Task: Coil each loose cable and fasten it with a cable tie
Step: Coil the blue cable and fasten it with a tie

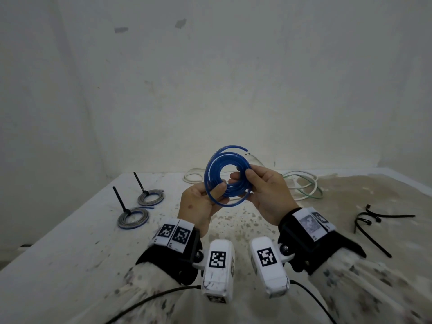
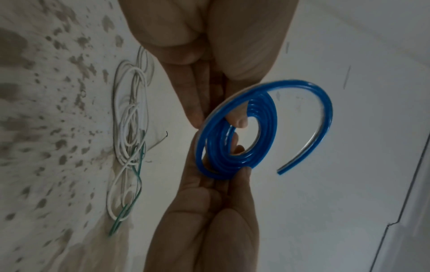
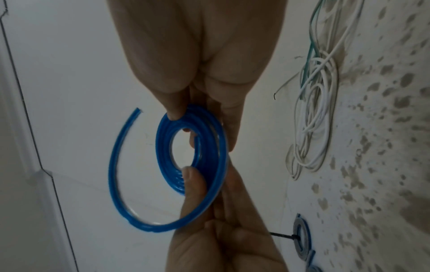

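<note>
A blue cable (image 1: 211,174) (image 2: 267,128) (image 3: 164,150) is wound into a flat coil and held upright above the table between both hands. My left hand (image 1: 217,192) (image 2: 216,114) pinches the coil's lower left edge, thumb in front and fingers behind. On the coil's right side my right hand (image 1: 243,178) (image 3: 202,125) pinches it the same way. The cable's loose end (image 1: 243,148) (image 2: 325,114) (image 3: 111,165) springs out in a wide arc around the coil. No tie is on this coil.
Two grey-and-blue coils (image 1: 150,197) (image 1: 133,218) lie at the left, each with a black tie standing up. Loose white cable (image 1: 194,176) and a white-and-green tangle (image 1: 306,185) lie at the back. Black cable ties (image 1: 374,218) lie at the right on the stained table (image 1: 70,253).
</note>
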